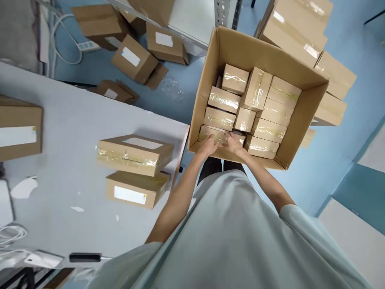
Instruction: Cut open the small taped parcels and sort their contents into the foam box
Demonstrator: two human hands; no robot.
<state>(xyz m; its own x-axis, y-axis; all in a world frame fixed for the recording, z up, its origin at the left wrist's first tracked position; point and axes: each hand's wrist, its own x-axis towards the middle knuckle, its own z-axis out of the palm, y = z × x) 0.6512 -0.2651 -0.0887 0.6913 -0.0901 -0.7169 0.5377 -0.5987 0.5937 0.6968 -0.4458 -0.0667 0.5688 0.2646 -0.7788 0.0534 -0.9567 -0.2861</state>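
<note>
A large open carton [272, 46] stands in front of me, packed with several small cardboard boxes sealed with clear tape. At its near left corner lies a small cardboard box [207, 131], partly covered by my fingers. My left hand [209, 145] is on this box with its fingers bent over it. Close beside it, my right hand [233, 143] has its bent fingers on the right part of the same row. The undersides of both hands are hidden. A dark gap shows just beyond the right hand's fingers.
Two taped boxes [135, 154] with white labels lie on the grey table [75, 172] to my left, with another box [19, 124] farther left. Cardboard boxes [134, 60] and a power strip [88, 46] are on the blue floor beyond. More boxes [296, 30] are stacked right of the carton.
</note>
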